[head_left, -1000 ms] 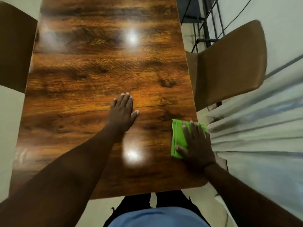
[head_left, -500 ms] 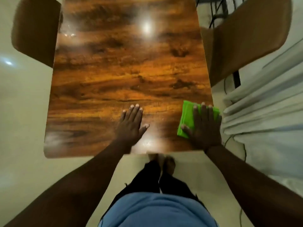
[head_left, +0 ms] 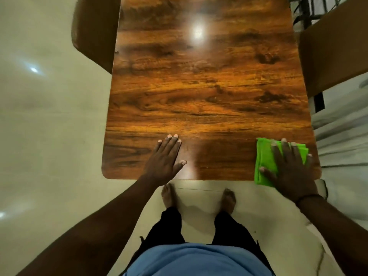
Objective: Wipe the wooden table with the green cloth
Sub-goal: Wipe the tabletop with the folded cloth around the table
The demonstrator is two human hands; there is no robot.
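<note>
Pressing flat, both hands: right hand (head_left: pixel 288 168) on folded green cloth (head_left: pixel 264 162), left hand (head_left: pixel 165 160) on glossy wooden table (head_left: pixel 209 92).

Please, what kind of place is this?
Probably a dining corner of a home, not a workshop: a glossy wooden table with brown chairs on both sides, a shiny tiled floor, pale curtains at the right, and a barefoot person.
</note>
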